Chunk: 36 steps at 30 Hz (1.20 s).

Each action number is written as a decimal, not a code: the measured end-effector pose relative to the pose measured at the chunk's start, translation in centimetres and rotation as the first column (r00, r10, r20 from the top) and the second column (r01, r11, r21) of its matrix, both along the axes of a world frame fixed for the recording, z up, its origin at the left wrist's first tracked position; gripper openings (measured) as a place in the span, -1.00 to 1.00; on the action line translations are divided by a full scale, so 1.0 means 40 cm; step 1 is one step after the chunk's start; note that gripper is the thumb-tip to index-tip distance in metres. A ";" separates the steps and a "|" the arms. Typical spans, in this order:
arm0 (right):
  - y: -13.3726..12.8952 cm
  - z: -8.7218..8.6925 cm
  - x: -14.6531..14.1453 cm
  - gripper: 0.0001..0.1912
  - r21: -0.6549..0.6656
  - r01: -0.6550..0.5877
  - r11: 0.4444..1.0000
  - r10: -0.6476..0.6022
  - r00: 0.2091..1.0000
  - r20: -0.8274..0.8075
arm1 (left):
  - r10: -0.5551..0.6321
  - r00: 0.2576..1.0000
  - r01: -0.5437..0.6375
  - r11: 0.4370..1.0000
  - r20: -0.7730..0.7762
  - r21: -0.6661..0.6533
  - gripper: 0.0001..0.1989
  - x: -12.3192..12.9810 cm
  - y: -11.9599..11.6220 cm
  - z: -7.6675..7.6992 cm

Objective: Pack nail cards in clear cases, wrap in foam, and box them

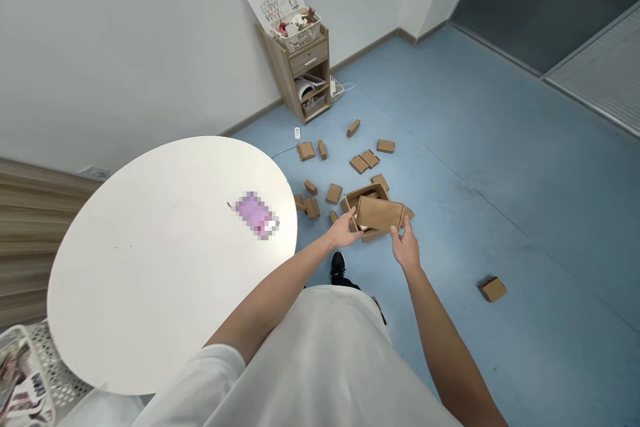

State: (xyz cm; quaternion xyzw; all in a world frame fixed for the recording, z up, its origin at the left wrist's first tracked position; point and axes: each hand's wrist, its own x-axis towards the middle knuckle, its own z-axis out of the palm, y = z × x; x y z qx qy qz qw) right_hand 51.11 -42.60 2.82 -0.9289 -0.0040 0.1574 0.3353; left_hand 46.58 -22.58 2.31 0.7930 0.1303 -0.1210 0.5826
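Note:
A long brown cardboard box is held between my two hands, with a flap standing out at its right end. My left hand grips its left end, and my right hand has fingers and thumb on the right end near the flap. Beneath it on the blue floor sits an open cardboard carton with more cardboard pieces inside, partly hidden by the held box. Several small brown boxes lie around the carton, among them one flat box just to its left.
A round white table stands at the left with a blurred purple item on it. By the wall is a small wooden cabinet topped by a white basket. One box lies apart at the right; my shoe is below the carton.

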 end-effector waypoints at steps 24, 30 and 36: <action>0.686 0.109 -0.599 -0.63 0.203 -0.966 0.157 0.977 0.182 0.109 | 0.836 0.547 -0.828 0.547 -0.031 0.126 -0.53 -0.971 0.366 0.108; 0.797 0.131 -0.744 -0.61 -0.008 -0.945 -0.328 0.944 -0.328 -0.023 | 0.885 0.423 -0.858 0.460 -0.195 0.229 -0.48 -1.170 0.367 0.106; 0.906 0.145 -0.801 -0.57 -0.170 -0.808 -0.564 0.824 -0.566 -0.040 | 0.954 0.283 -0.896 0.301 -0.103 0.327 -0.49 -1.279 0.356 0.135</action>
